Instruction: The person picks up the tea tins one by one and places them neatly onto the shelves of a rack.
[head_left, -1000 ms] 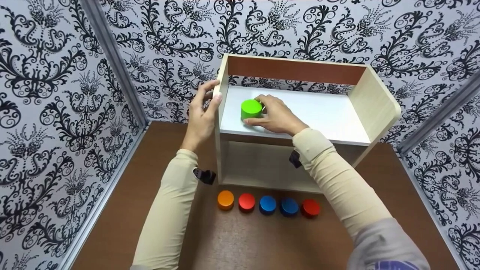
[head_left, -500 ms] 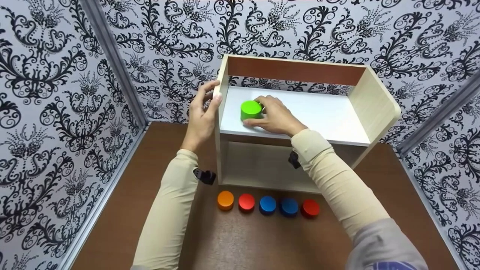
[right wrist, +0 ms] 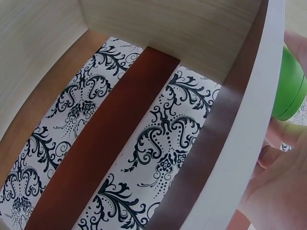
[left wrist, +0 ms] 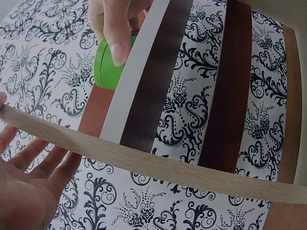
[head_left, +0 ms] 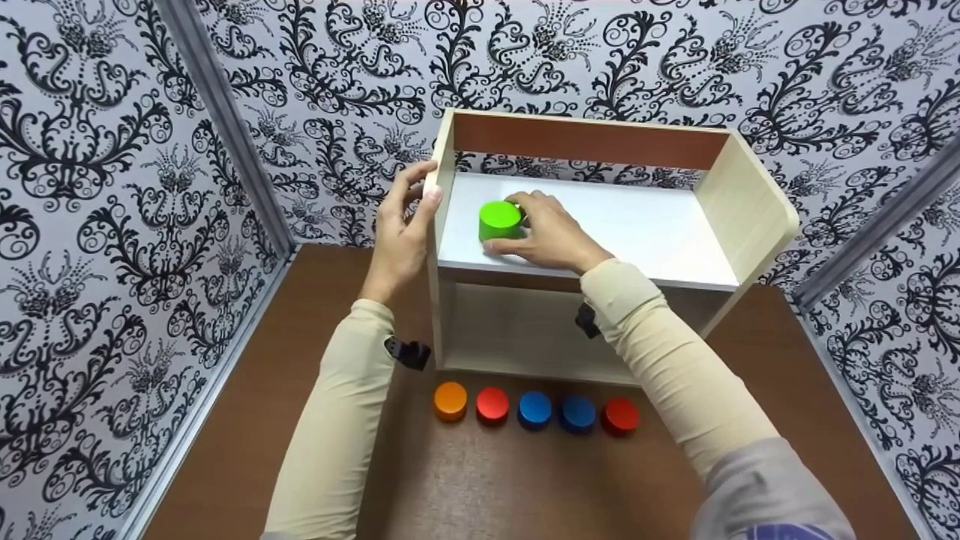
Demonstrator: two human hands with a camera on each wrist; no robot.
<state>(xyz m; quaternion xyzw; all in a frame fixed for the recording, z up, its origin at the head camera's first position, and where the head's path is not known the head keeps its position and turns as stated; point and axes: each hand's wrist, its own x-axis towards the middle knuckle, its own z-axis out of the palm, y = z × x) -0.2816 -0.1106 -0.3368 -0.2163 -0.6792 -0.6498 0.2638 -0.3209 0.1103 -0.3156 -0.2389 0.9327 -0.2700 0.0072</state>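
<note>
Spanning the head view from 9 through 12 to 3 o'clock, white walls (head_left: 337,45) patterned in black scrollwork enclose a brown desk (head_left: 480,487). A pale wooden shelf unit (head_left: 754,199) stands on it toward 1 o'clock, its white upper board (head_left: 637,232) set above a lower bay. A person's left sleeve (head_left: 337,420) slants in from 7 o'clock, the right sleeve (head_left: 675,367) from 4 o'clock. The left hand (head_left: 401,232) is raised at the unit's 9 o'clock side panel (head_left: 437,300), fingers bent and thumb on the front edge, gripping it. The right hand (head_left: 555,232) reaches over the board, back upward, its fingers parted just the breadth of the green cylinder (head_left: 499,217) they pinch: thumb at the cylinder's 7 o'clock, fingers between 1 and 2. The cylinder is upright near the board's 9 o'clock end; whether its base touches the board cannot be told. Between the unit's 6 and 7 o'clock, a row of discs sits on the desk: orange (head_left: 450,401), red (head_left: 492,406), two blue (head_left: 535,409) and another red (head_left: 620,416).
</note>
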